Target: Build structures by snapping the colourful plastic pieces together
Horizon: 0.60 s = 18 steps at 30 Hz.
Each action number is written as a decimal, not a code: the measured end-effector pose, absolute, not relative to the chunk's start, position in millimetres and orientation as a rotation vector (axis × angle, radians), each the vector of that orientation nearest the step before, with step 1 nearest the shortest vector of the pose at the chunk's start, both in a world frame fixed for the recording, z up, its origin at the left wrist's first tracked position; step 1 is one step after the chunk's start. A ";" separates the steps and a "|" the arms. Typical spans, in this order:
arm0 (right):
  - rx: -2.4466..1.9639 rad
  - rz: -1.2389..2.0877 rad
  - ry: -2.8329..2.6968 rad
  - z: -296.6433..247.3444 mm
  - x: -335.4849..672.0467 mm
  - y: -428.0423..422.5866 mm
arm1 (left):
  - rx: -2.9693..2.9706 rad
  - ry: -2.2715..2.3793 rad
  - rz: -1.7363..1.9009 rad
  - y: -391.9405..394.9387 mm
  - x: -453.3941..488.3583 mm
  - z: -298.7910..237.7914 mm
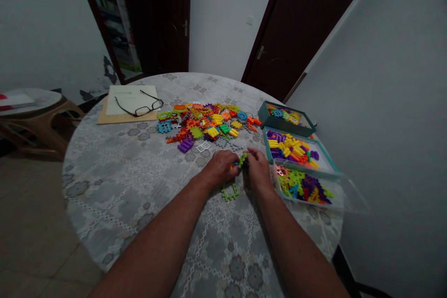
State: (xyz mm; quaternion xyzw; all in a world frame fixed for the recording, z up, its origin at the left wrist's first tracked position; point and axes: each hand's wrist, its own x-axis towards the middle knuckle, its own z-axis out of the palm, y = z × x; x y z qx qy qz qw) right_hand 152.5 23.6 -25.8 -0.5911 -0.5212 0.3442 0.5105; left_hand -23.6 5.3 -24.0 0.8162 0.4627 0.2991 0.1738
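Observation:
My left hand [222,167] and my right hand [259,169] meet over the round table [115,186], both with fingers closed on a small cluster of plastic building pieces [241,160], green and blue with a bit of orange. A green square piece [229,192] lies flat on the cloth just below my left hand. A pile of loose coloured pieces [206,125] spreads out beyond my hands, with a purple block [185,145] and a white grid piece [203,146] at its near edge.
To the right stand teal trays of pieces [302,149], a smaller teal box [285,118] behind, and a clear tray [307,186] in front. Glasses [141,104] rest on paper at the far left. A low side table [31,111] stands left; doors behind.

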 end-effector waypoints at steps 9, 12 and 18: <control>-1.374 0.866 -1.418 -19.7 153.0 18.3 | 2.236 1.236 0.985 12.4 -25.6 -30.1; -1.441 0.773 -1.489 -20.0 151.9 17.6 | 2.235 1.185 1.011 12.7 -25.4 -31.8; -1.392 0.905 -1.262 -26.9 156.0 24.9 | 2.082 1.257 1.105 16.3 -23.9 -30.7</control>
